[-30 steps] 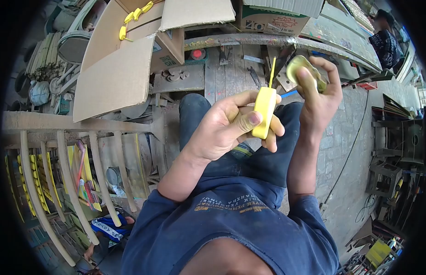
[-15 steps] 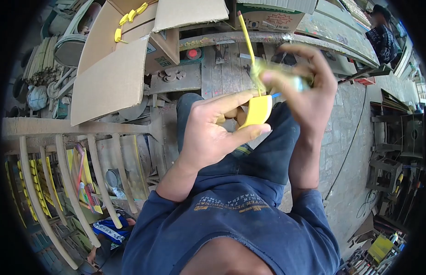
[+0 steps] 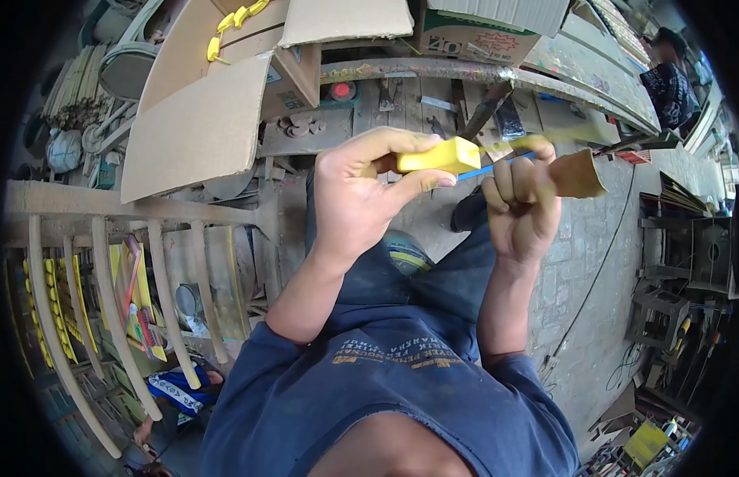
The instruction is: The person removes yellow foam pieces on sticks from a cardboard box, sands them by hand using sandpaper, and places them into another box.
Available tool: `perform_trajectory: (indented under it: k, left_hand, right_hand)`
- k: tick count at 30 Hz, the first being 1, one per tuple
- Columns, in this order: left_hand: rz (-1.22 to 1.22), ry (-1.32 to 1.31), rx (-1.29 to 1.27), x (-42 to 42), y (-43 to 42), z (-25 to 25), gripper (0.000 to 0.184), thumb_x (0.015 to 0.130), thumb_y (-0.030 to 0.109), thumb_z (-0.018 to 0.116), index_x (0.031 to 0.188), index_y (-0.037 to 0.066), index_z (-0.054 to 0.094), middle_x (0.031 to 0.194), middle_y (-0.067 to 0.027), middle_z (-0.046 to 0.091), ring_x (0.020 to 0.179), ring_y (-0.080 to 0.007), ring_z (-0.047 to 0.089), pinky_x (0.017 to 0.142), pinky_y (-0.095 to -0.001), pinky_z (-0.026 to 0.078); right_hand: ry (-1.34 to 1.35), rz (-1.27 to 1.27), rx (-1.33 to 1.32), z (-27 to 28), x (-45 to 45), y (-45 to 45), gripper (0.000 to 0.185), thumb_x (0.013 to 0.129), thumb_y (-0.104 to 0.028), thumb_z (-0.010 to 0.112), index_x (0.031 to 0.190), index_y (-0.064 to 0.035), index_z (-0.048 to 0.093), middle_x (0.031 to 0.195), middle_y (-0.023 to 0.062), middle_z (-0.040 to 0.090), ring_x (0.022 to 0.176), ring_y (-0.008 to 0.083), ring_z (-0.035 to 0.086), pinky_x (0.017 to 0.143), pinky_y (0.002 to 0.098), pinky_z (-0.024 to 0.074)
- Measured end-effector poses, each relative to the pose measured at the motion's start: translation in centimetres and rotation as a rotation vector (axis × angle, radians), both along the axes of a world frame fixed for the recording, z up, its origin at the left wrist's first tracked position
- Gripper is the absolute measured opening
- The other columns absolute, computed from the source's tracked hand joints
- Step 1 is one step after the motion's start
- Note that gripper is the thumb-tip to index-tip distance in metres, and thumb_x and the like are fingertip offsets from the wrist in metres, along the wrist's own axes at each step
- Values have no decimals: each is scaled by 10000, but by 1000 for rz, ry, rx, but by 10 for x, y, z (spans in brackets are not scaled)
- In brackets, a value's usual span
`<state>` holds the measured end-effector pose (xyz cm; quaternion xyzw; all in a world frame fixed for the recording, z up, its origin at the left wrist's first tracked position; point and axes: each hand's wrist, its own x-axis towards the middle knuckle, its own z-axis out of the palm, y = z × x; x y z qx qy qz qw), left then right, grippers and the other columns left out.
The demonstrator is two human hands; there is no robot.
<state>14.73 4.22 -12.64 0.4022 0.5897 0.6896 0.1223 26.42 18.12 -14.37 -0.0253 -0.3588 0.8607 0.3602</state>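
Head view, left hand (image 3: 355, 195) pinching yellow block (image 3: 445, 157), right hand (image 3: 525, 208) curled, holding brown sheet (image 3: 579, 175)

The yellow block (image 3: 441, 157) at one o'clock looks smooth, the box (image 3: 196, 131) at ten matt cardboard, the shirt (image 3: 401, 389) cloth.

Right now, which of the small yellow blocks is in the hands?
The small, smooth yellow block gripped in the left hand; the yellow blocks in the open brown cardboard box have no hand on them.
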Motion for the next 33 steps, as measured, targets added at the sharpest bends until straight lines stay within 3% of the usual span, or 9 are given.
perform_trajectory:
  k: [3,5,11,17,19,23,26,29,33]
  left_hand:
    - [-26,216,-23,-5,-3,-1,369,705,-93,735,1043,-73,589,974,-168,653,886,-181,650,803,-268,527]
    - [-28,294,0,-4,-1,0,363,701,-90,739,1032,-64,591,977,-174,652,885,-181,650,800,-269,531]
    - [-174,-202,246,-4,1,-3,364,736,-33,739,1073,-31,603,1005,-132,653,902,-180,649,805,-281,540]
    - [-171,-377,390,-7,3,-9,250,868,30,616,1109,-20,575,1090,-137,625,1035,-229,613,867,-328,530]
    - [-373,-485,481,-9,2,-11,276,935,59,496,1209,25,502,1210,-155,548,1110,-361,564,923,-442,510]
    - [-424,-504,448,-7,3,-11,284,971,130,443,1234,29,471,1234,-184,531,1096,-371,571,902,-451,524]
    - [-395,-458,397,-2,8,-11,294,975,159,443,1230,15,467,1213,-200,547,1073,-350,591,884,-426,533]
    - [-313,-404,317,5,9,-7,302,974,153,455,1235,0,457,1136,-199,595,1003,-294,630,843,-367,540]
    - [-278,-452,220,8,2,-4,291,969,141,475,1212,-18,488,1028,-174,643,906,-229,655,794,-305,532]
  right_hand:
    - [261,56,-143,-5,6,-1,118,881,-86,587,972,-43,526,583,-35,297,490,66,265,440,241,230]
    - [122,-79,160,-12,16,4,152,877,-132,617,937,-16,541,593,-23,336,502,92,284,450,261,249]
    - [67,-315,602,-6,25,-17,260,719,-142,803,730,24,603,519,44,492,453,134,424,417,283,302]
    - [150,102,795,-21,48,20,368,690,-197,829,557,-4,545,441,20,420,372,144,325,384,276,219]
    - [72,157,797,-36,64,24,352,694,-202,827,588,-4,557,449,7,416,385,112,328,388,267,203]
    - [-383,-125,563,-56,80,8,306,714,-187,811,816,49,644,609,-34,470,517,49,388,466,203,282]
    - [-382,-70,440,-40,62,-18,226,830,-26,511,996,108,587,568,-51,328,468,53,282,440,222,227]
    - [-281,-1,407,-30,47,-29,266,845,-112,544,993,109,566,562,-58,310,470,55,258,439,221,206]
    - [-97,-19,130,-9,29,-20,430,671,-270,820,848,38,579,623,-35,441,532,47,395,482,194,295]
